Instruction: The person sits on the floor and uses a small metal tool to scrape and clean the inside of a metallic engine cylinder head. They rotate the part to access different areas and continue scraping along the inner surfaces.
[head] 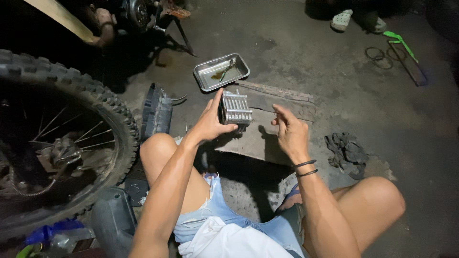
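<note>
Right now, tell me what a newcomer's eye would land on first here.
The shiny finned metal engine cylinder, held up at centre by the left hand, with the right hand open beside it and not touching. Just beyond it, a metal tray sits on the concrete floor. At the far left looms a knobby motorcycle wheel.
</note>
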